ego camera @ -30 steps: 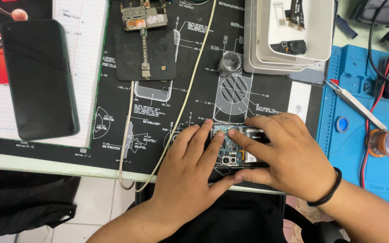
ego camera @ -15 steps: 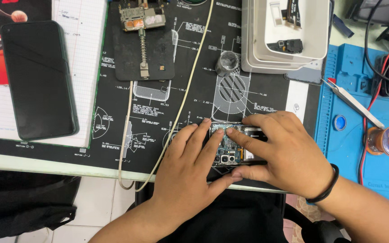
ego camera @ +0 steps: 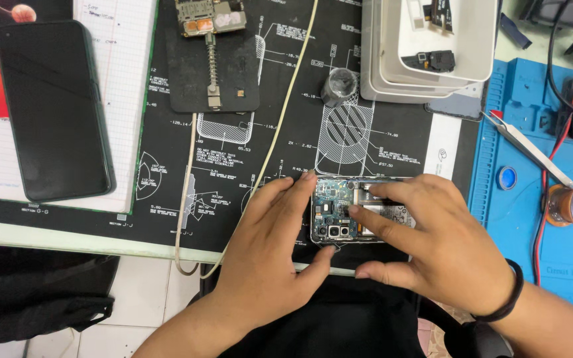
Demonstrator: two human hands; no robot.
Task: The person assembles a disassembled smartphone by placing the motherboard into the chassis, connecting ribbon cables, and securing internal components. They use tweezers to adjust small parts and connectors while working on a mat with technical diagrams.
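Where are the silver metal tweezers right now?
In the head view, the silver metal tweezers lie diagonally on the blue work mat at right, beside the stacked white plastic trays, beyond the right hand.

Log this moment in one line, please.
left hand: steadies opened phone | right hand: fingers press its board | black mat beneath

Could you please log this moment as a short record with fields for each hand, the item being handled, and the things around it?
left hand: fingers on the left end of the opened phone, thumb at its near edge
right hand: lies over the phone's right part, index fingertip on its inner board
opened phone: back off, circuit board and camera modules showing, flat on the black mat
intact phone: dark screen, far left, on a notebook
tweezers: on the blue mat, right
white trays: stacked, top
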